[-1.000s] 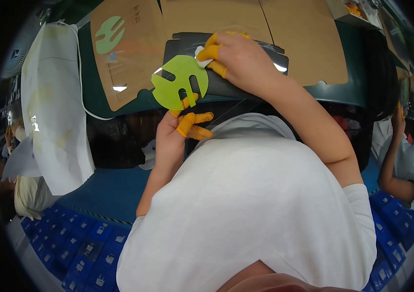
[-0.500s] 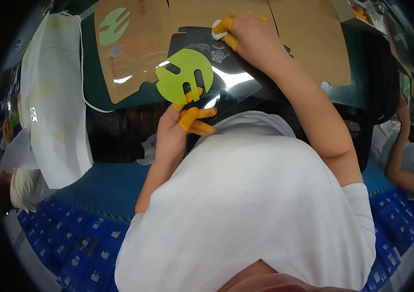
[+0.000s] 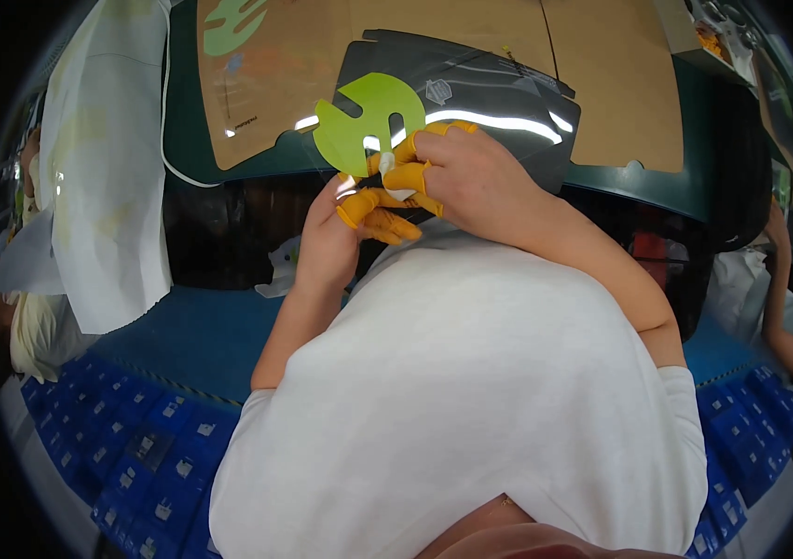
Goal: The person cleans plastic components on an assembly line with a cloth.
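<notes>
A clear and dark plastic sheet [image 3: 389, 61] with a bright green cut-out round shape [image 3: 344, 142] on it lies partly over the table edge. My left hand [image 3: 329, 240], yellow finger cots on its fingers, pinches the near edge of this sheet just below the green shape. Close against it, my right hand [image 3: 482, 179] also wears yellow finger cots. Its fingers are closed on a small white wad [image 3: 387, 164], held at the sheet's near edge beside the left fingertips. The exact contact of the fingertips is partly hidden.
Brown sheets [image 3: 625, 102] cover much of the green table [image 3: 187, 107]; the left one bears another green shape [image 3: 229, 28]. A white sheet-like bag [image 3: 108, 177] hangs at the left. An open box [image 3: 709, 42] stands far right. Other people work at both sides.
My right hand has come from the sheet's far part back toward me, bringing the white wad to the near edge beside my left hand. My left hand keeps its hold.
</notes>
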A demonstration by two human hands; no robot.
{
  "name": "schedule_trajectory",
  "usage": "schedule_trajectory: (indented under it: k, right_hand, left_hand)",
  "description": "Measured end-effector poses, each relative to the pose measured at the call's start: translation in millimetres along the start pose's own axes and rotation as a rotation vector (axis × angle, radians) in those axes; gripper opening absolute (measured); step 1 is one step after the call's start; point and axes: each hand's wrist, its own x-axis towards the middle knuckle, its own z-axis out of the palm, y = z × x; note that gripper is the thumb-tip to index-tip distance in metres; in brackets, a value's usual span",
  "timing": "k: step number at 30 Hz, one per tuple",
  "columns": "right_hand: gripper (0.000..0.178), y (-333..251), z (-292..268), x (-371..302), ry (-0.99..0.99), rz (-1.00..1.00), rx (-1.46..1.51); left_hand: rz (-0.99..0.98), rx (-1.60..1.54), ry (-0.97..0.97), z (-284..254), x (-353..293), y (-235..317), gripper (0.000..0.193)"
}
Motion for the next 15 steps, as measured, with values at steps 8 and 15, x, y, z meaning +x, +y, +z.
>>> schedule_trajectory:
  k: [8, 15]
  right_hand:
    - [0.015, 64, -22, 11, 0.313, 0.368, -0.269]
    - [0.016, 3, 13, 19, 0.119, 0.063, -0.036]
  left_hand:
    - [-0.082, 0.126, -0.070, 1, -7, 6, 0.035]
    - [-0.016, 0.033, -0.062, 13, -7, 10, 0.035]
